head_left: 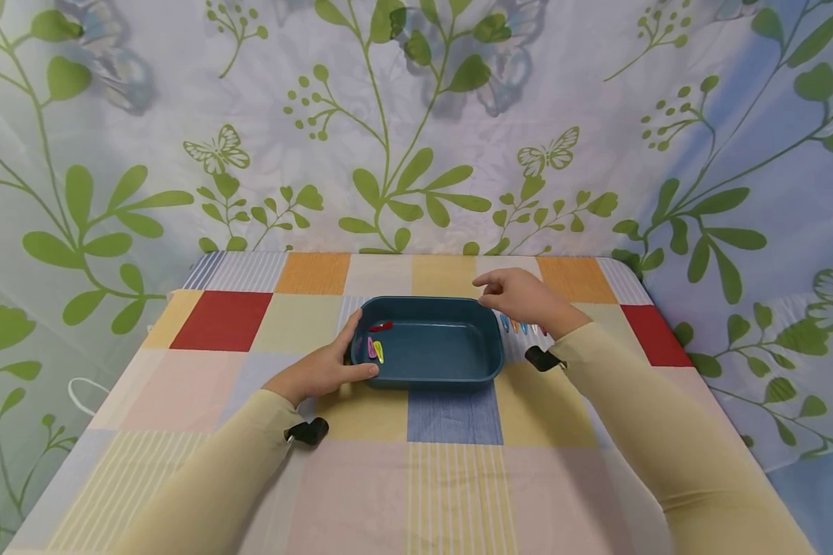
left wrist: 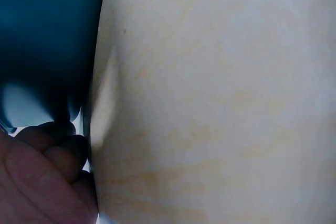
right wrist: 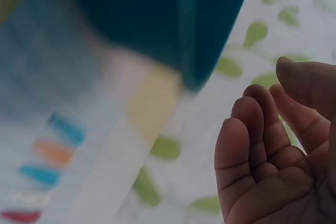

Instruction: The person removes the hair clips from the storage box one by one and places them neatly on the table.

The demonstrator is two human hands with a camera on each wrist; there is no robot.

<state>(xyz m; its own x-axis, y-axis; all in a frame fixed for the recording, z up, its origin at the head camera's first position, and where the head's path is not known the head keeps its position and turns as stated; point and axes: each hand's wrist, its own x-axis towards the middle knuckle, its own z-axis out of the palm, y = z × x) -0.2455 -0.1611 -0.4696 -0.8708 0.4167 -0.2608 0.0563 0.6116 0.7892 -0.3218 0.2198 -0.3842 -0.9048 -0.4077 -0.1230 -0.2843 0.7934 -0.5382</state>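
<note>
A dark teal rectangular tray [head_left: 430, 381] stands on the table, with three snap hair clips in its left part: a red clip [head_left: 382, 327], a pink clip [head_left: 371, 348] and a yellow clip [head_left: 379, 351]. My left hand [head_left: 319, 370] grips the tray's left end, thumb at the near corner; its curled fingers [left wrist: 65, 156] lie against the wall in the left wrist view. Above the tray's far right corner hovers my right hand [head_left: 521, 297], fingers loosely bent, nothing visible in it. Several more clips, including a blue clip [right wrist: 67, 128] and an orange clip [right wrist: 53, 153], lie in a row right of the tray.
A patchwork-patterned cloth [head_left: 451, 493] covers the table. Behind and at the sides hangs a leaf-printed curtain [head_left: 284, 193]. At the left edge of the table a white cable [head_left: 76, 397] loops out.
</note>
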